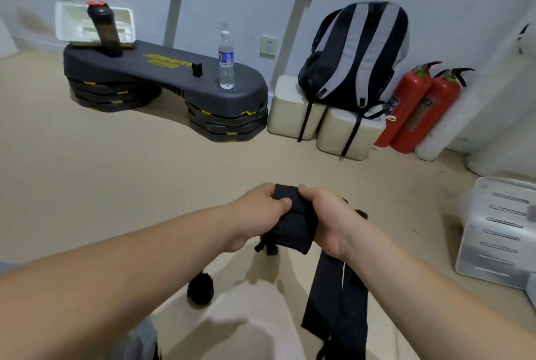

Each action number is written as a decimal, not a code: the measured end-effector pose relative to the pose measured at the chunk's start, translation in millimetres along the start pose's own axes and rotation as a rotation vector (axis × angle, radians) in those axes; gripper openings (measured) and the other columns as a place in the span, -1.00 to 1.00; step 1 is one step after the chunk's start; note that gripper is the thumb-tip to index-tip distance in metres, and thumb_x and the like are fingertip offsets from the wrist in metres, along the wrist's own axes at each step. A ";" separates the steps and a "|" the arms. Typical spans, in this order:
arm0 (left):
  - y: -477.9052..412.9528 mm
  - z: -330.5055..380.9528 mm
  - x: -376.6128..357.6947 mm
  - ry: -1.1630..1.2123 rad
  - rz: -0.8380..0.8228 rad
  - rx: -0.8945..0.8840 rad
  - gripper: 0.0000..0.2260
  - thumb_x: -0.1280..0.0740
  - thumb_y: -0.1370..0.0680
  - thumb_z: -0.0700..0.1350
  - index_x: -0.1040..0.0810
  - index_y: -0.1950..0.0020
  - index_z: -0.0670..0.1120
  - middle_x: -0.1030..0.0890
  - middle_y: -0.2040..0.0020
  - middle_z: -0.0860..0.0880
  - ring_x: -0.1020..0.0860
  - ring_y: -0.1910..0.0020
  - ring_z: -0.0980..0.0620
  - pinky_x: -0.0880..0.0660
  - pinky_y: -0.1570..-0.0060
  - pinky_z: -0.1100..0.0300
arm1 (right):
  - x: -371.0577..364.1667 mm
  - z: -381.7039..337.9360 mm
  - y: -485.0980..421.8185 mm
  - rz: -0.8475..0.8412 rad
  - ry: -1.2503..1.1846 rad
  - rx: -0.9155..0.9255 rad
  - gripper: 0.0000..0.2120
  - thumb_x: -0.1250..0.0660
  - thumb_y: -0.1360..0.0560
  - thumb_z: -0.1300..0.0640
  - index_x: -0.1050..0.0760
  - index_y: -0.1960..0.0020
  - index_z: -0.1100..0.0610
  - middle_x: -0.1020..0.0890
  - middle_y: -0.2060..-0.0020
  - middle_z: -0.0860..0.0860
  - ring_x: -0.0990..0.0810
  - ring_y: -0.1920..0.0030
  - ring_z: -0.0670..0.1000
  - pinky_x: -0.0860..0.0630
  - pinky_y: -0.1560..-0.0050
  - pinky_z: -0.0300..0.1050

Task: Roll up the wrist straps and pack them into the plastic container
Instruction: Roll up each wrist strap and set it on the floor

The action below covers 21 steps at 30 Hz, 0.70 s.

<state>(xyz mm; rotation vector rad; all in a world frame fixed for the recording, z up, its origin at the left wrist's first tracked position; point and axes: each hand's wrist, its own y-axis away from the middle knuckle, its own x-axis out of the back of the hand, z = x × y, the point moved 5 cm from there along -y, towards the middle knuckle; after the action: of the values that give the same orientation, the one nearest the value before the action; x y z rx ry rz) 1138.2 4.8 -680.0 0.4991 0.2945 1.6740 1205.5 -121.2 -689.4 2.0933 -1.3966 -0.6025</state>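
- One loose tail [333, 307] of black strap hangs nearest, below the right wrist and not yet wound in.
- A small dark roll [200, 287] lies on the floor near it, apart from both hands. It is probably a finished strap, though it is too dark to be sure.
- Both hands meet just above. The left hand [261, 214] pinches the strap [293, 223] with its thumb on top, and the right hand [322, 214] wraps round the other side, so the strap sits clasped between them.
- I judge the step to be rolling, partway through. Next the hands must keep the coil tight, feed the tail up into it, then carry it to the container.
- A grey slotted bin [499, 232] stands to the right.
- A white tray [72, 23] rests far off on the black bench [162, 69], with a bottle [226, 60] standing further along it.
- Which of the bin and the tray is the container, I cannot tell.
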 end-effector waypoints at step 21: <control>45.0 58.6 49.0 -0.706 0.193 -0.453 -0.51 -0.57 -0.41 0.25 -0.43 -0.23 0.24 -0.47 -0.22 0.28 -0.57 -0.11 0.22 -0.54 -0.06 0.19 | 10.7 -22.6 39.1 -0.104 -0.029 0.062 -0.73 -0.35 -0.62 0.17 -0.65 -0.24 0.27 -0.77 -0.07 0.22 -0.77 0.05 0.20 -0.67 0.06 0.01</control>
<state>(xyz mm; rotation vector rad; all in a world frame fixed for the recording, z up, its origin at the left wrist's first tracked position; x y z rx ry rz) 1122.2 40.3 -600.4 0.7466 -0.6508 1.5719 1196.9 -139.0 -647.4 2.2257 -1.3440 -0.6410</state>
